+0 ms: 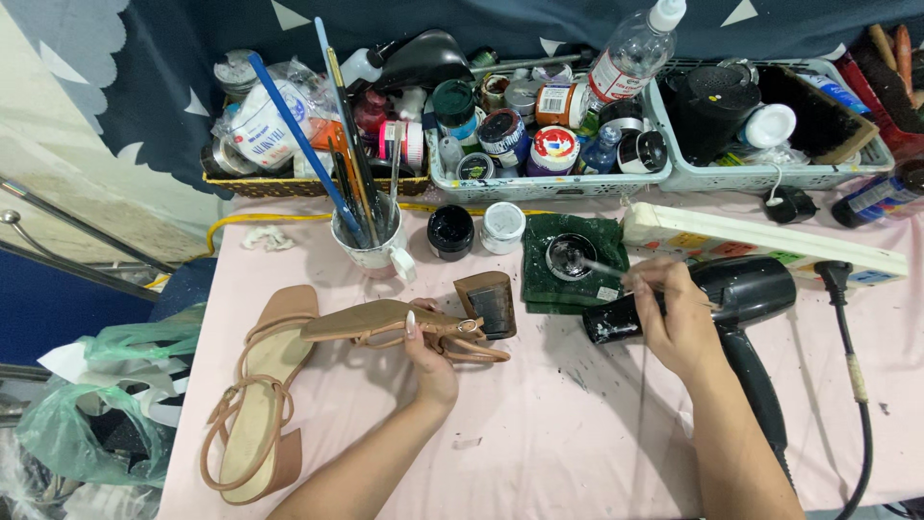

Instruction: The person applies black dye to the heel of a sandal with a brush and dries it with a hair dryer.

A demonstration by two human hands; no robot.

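Head view, one item in hand: a tan leather block-heeled sandal with thin straps, held sole-up above the middle of the pale pink worktable. The left hand grips it at the waist of the sole, thumb over the top edge, fingers curled closed beneath. The heel points right, its dark squared face turned toward the camera.

Handling, as a judgement: light, with a stiff sole and a rigid heel block; the straps are soft and would flop (poor places to hold). The narrow waist, or the heel block itself, looks the firmest purchase. Any wet coating on the heel face would smear if touched.

Appearance: matte tan upper, looped ankle strap with a small buckle, heel face darker than the rest.

The right hand pinches a thin brush, its tip in a small open round tin of dark paint standing on a folded dark green cloth.

- Matching tan sandal, near left, lying flat.
- Black hair dryer, right, just beyond the right hand.
- White mug of brushes, far left of centre.
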